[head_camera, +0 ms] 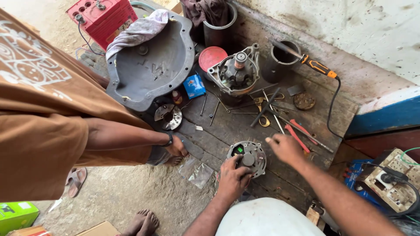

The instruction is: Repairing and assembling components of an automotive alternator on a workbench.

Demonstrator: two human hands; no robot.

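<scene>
Left hand [234,177] clamps the round alternator end cover [247,158] flat near the wooden platform's [218,126] front edge. Right hand [285,147] hovers just right of it, fingers loosely open, empty, red-handled pliers [297,136] just beyond. Left is the nearer hand.

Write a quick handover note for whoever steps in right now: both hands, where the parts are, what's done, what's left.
Left hand: gripping the round alternator end cover at the wooden bench edge.
Right hand: open, hovering above the bench beside the red-handled pliers, holding nothing visible.
Alternator body: stands apart further back, rotor shaft up; bolts and tools lie loose between.
Done: cover is off the body.
Left: cover and body remain separate.
A second person's hand rests on the bench edge.
</scene>
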